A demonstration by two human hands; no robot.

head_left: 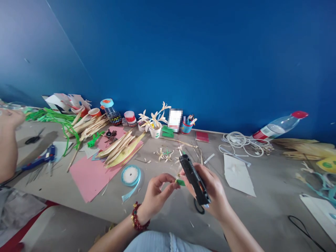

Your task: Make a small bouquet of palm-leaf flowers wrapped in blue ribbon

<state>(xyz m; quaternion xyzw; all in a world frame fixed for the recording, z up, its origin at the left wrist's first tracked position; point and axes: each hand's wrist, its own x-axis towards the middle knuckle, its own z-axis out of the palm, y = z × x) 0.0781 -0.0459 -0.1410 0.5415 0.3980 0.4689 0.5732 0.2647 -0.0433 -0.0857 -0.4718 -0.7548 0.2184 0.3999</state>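
My left hand (pixel 159 194) pinches, thumb nearly meeting forefinger, the end of a small green strip (pixel 181 182), bright and narrow, lying between my hands; beside it slants the black glue gun (pixel 193 177), clasped in my right hand (pixel 215 190), fingers curled.

A black hot-glue gun (pixel 193 179) lies slanted in the right hand (pixel 213 188), its pale nozzle pointing away from the body and slightly left. Just below the nozzle, a small, flat green strip (pixel 180 182) sits at the pinched fingertips of the left hand (pixel 159 191), partly hidden by fingers.
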